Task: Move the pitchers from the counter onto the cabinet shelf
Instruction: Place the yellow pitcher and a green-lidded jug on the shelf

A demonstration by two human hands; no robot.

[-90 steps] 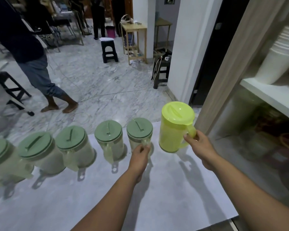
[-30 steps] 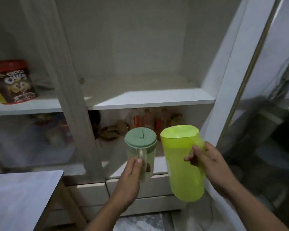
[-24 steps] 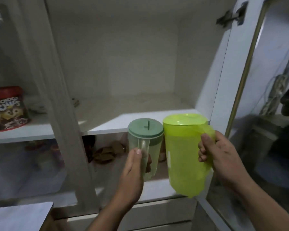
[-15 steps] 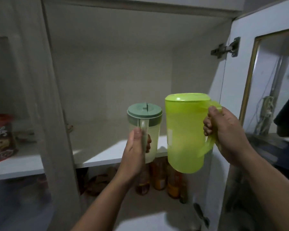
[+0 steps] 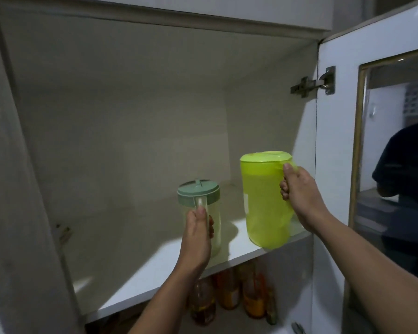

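Note:
My left hand [image 5: 198, 235] grips the handle of a small clear pitcher [image 5: 204, 213] with a grey-green lid, held upright over the front of the white cabinet shelf [image 5: 140, 283]. My right hand [image 5: 299, 196] holds the handle of a taller lime-green pitcher [image 5: 263, 201]. Its base is at the shelf's front right edge, slightly tilted; whether it rests on the shelf I cannot tell. The two pitchers are side by side, a short gap between them.
The cabinet door [image 5: 372, 145] with a glass pane stands open at the right, its hinge [image 5: 311, 83] above my right hand. A vertical frame post [image 5: 22, 213] bounds the left. Several bottles [image 5: 229, 290] stand on the shelf below. A person's reflection [image 5: 405, 179] shows in the glass.
Both hands moved the pitchers forward and down to the shelf's front edge. The view has tilted upward, so the cabinet top and hinge now show.

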